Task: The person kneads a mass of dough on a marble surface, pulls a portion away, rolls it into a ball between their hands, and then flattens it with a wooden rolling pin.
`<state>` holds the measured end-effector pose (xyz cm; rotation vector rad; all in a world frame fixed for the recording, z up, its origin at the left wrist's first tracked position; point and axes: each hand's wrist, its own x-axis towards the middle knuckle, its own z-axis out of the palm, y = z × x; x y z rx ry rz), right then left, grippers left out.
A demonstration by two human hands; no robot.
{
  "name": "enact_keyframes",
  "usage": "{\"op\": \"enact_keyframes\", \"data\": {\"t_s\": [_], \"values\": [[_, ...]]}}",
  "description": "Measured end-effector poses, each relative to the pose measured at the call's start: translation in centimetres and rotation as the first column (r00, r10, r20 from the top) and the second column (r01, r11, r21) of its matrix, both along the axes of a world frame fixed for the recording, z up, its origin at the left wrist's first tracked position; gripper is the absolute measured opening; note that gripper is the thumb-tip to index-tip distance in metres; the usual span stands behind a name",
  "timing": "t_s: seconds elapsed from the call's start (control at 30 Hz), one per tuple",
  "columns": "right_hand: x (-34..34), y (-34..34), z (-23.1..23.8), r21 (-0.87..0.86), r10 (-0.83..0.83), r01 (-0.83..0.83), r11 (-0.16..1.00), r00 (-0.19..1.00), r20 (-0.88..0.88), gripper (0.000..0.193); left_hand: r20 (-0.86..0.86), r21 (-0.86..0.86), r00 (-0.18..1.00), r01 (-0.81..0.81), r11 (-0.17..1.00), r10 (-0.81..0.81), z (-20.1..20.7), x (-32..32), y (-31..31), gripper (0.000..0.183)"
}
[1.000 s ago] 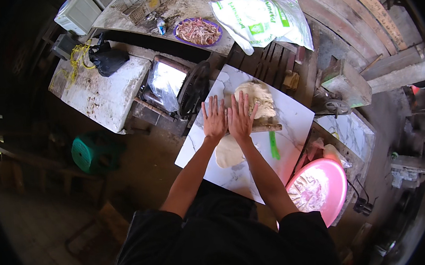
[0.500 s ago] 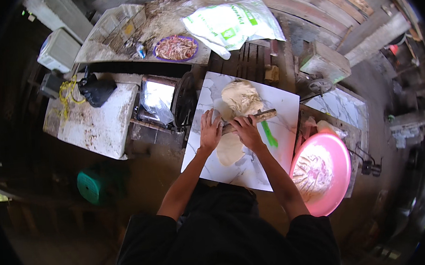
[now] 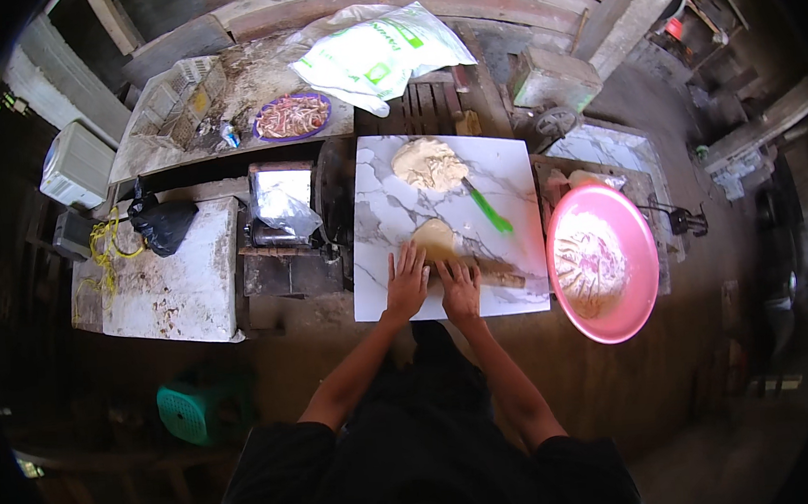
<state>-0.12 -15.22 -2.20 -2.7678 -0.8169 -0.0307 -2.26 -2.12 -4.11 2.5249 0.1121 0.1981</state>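
Wooden rolling pin (image 3: 480, 270) lies crosswise on the near part of the white marble-patterned slab (image 3: 382, 207) serving as the table, its right end showing brown beyond the hands. Left hand (image 3: 407, 284) rests flat, fingers spread and open, on the slab just left of the pin's middle; whether it touches the pin cannot be told. Right hand (image 3: 460, 288) lies open, palm down, on top of the pin. Small pale flattened piece of dough (image 3: 432, 238) sits just beyond both hands, touching the pin's far side. Larger rough lump of pale dough (image 3: 428, 163) lies at the far edge of the slab, well apart from the hands. Green-handled tool (image 3: 490, 210) lies diagonally between the lump and the pin. Round pink plastic basin (image 3: 644, 263), dusted white inside, stands right of the slab. Purple plate of reddish strips (image 3: 291, 117) sits far left.
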Motion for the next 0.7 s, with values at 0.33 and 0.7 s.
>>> {"op": "enact_keyframes", "data": {"t_s": [0.33,0.7], "values": [[1.7,2.9,-0.4,0.038,-0.154,0.15,0.988,0.979,0.131,0.043,0.172,0.234,0.985,-0.007,0.972,-0.034,-0.4,3.0,1.2,0.045],[4.0,5.1,1.4,0.022,-0.233,0.232,0.972,0.972,0.039,0.045,0.008,0.327,0.999,-0.036,0.944,0.035,2.3,5.7,2.0,0.045]]}}
